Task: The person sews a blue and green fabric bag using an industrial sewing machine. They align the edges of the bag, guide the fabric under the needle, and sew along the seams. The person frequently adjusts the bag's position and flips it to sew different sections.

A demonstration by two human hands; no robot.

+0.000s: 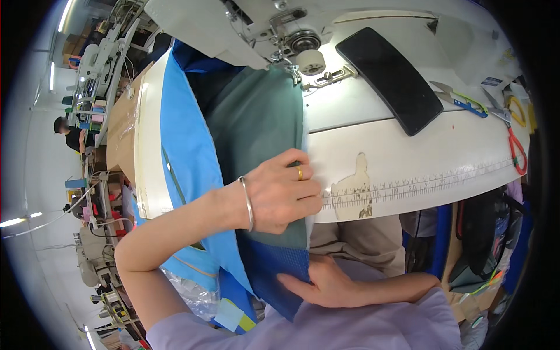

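A dark green fabric piece point(262, 116) runs from under the sewing machine's needle area point(296, 73) toward me along the white table. My left hand point(283, 192), with a bracelet and a ring, lies on this fabric with its fingers curled at the right edge. Closer to my body, my right hand point(326, 283) grips a blue mesh fabric part point(274, 265) at its edge, thumb on top and the other fingers mostly hidden. Light blue fabric point(189, 128) lies folded along the left side, partly under my left forearm.
A black phone point(391, 81) lies right of the machine head point(233, 29). Yellow-green and blue snips point(464, 102) and red-handled scissors point(516, 151) are farther right. A printed ruler point(408, 189) follows the table's front edge. Another person point(73, 134) is far off at left.
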